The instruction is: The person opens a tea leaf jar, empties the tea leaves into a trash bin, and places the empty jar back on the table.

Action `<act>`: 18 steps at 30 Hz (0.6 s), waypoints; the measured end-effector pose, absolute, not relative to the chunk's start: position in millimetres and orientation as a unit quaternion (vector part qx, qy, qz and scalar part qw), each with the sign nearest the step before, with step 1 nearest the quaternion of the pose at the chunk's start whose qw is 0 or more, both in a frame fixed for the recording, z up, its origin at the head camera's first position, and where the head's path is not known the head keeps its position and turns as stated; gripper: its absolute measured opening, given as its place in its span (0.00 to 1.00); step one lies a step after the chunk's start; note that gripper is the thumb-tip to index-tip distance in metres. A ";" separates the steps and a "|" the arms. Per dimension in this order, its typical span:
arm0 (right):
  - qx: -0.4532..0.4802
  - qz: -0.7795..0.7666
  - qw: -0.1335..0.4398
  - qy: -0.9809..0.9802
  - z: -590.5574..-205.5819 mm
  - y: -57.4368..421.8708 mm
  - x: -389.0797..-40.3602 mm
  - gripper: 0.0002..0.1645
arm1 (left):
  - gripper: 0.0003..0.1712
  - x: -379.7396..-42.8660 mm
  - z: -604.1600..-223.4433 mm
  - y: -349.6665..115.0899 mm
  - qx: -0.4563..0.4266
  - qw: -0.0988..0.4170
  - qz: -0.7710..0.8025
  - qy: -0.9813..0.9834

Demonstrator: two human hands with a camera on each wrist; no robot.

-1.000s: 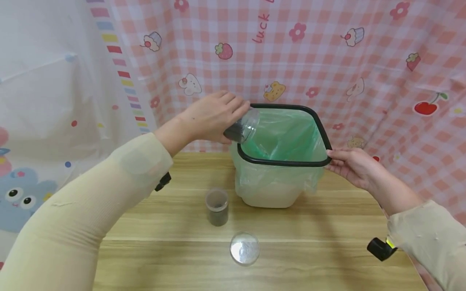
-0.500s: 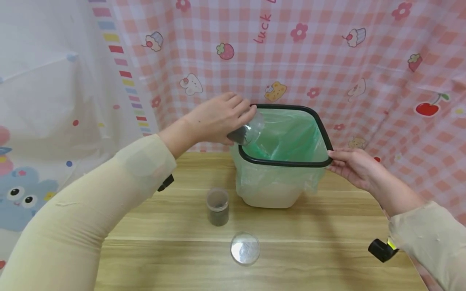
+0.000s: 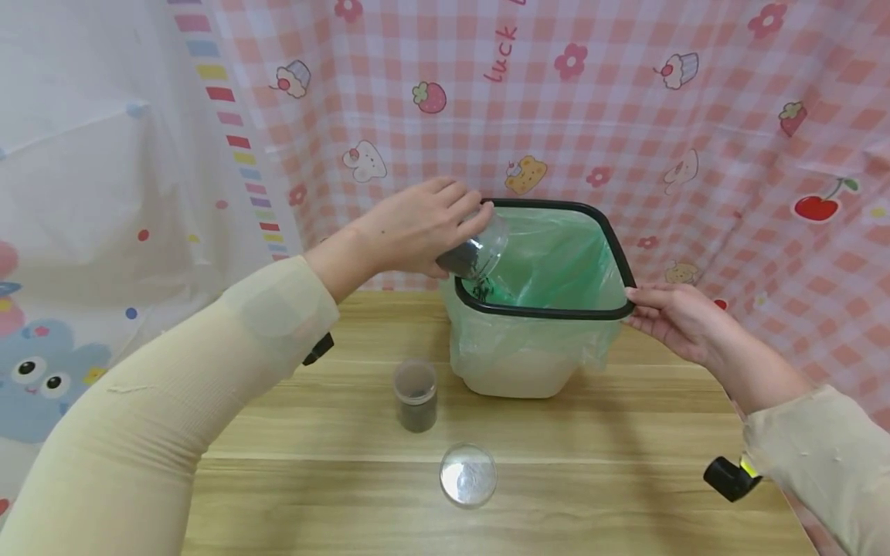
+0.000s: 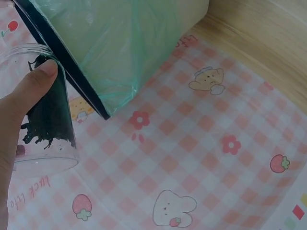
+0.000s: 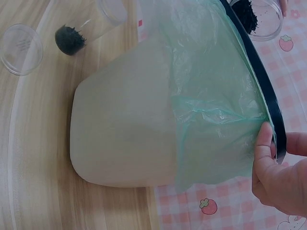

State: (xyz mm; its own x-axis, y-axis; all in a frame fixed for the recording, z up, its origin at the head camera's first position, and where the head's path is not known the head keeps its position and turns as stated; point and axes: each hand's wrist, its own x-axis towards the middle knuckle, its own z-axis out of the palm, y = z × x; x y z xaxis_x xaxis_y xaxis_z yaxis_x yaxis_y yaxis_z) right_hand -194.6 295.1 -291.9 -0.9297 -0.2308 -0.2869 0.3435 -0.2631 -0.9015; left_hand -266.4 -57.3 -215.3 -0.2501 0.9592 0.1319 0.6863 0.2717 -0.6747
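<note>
My left hand grips a clear plastic jar, tipped with its mouth over the left edge of the bin. Dark, dry-looking shreds fill part of this jar, and some spill from its mouth onto the liner. The trash can is off-white, with a black rim over a green plastic bag. At the bin's right corner, my right hand pinches that rim, thumb on the bag side in the right wrist view.
A second clear jar, holding dark material at its bottom, stands uncovered left of the bin. Nearer lies a round clear lid on the wooden table. A pink checked cloth hangs close behind the bin.
My left hand has shifted slightly right and tipped the jar further over the bin. Dark shreds now drop from its mouth into the bag. My right hand stays on the rim.
</note>
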 end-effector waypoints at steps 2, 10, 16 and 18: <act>0.048 -0.793 0.181 0.579 -292.3 294.9 -194.5 0.10 | 0.53 -266.1 -215.5 -57.4 -0.548 0.271 0.253 -0.750; 0.052 -0.792 0.185 0.580 -292.7 293.3 -194.8 0.10 | 0.55 -264.0 -215.2 -55.6 -0.548 0.260 0.269 -0.749; 0.060 -0.781 0.179 0.596 -290.3 294.0 -194.2 0.10 | 0.54 -263.4 -213.8 -51.8 -0.556 0.280 0.278 -0.732; 0.059 -0.783 0.179 0.593 -290.5 294.5 -194.2 0.10 | 0.54 -263.4 -213.5 -51.1 -0.558 0.285 0.280 -0.727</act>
State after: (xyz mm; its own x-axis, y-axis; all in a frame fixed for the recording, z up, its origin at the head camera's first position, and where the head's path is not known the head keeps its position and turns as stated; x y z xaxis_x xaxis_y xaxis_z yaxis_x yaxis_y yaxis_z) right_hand -194.2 294.5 -290.5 -0.9288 -0.2100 -0.3054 0.3507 -0.2319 -0.9073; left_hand -263.4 -51.1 -213.5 -0.2135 0.9716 0.1022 0.6522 0.2197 -0.7255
